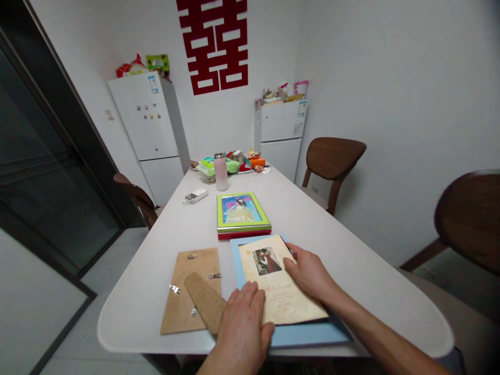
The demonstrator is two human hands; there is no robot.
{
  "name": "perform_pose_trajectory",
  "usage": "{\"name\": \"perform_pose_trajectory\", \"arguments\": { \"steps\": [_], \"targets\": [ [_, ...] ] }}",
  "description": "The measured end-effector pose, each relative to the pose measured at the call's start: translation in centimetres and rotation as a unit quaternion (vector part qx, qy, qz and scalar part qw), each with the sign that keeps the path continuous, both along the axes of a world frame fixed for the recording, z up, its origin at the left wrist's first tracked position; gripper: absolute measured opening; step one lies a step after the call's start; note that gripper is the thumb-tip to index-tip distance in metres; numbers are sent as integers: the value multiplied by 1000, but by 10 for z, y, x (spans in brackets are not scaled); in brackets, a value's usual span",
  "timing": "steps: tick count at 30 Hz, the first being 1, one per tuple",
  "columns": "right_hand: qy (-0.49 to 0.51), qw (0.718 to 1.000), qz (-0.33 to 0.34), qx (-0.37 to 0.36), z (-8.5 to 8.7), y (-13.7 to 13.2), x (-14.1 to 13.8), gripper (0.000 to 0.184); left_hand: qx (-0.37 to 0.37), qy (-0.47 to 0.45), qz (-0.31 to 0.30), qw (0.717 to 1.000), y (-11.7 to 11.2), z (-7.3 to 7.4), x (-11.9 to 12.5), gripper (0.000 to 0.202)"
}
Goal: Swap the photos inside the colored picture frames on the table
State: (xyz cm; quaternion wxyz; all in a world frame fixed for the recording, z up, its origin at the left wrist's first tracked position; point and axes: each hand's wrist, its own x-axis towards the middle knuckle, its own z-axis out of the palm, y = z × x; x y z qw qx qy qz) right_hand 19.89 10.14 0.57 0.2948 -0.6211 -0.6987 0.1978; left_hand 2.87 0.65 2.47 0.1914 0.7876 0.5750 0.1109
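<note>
The right hand (pixel 310 271) clamps the printed sheet (pixel 289 299), likely steadying it at right; the left hand (pixel 244 323) rests, fingers together.

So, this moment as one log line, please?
left hand: at card | right hand: thumb on card | card: over blue frame | board: left of frame

Pale blue is seen on the near frame (pixel 308 335), cream on the sheet (pixel 291 299), tan on the backing board (pixel 180 304), lime green on the far frame (pixel 241 212); the bottle (pixel 221 173) is tinted pink.
</note>
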Motion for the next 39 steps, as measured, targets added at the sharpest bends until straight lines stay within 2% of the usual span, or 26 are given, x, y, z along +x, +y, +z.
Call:
{"name": "perform_pose_trajectory", "arguments": {
  "steps": [5,8,15,22,29,32,36,39],
  "targets": [
    [-168,985,-12,47,-8,-6,-6,27,7,17,-18,1000,1,-2,4,42],
    [-213,974,-13,78,-15,-8,-8,28,16,30,-18,999,2,-5,6,42],
    [-239,967,13,85,-13,-12,-4,28,31,33,-14,999,0,-9,6,42],
    [-265,955,48,122,-11,-26,-5,26,53,28,-48,997,1,-13,4,41],
    [-272,949,126,99,-7,-32,-1,23,45,43,-57,996,4,-12,5,39],
    [-289,943,130,100,-4,-34,2,23,54,50,-58,996,5,-12,5,38],
    [-303,938,155,67,5,-33,1,21,64,57,-58,995,5,-10,4,35],
    [-307,937,144,80,5,-29,-4,28,59,58,-65,994,4,-6,3,33]
  ]
}}
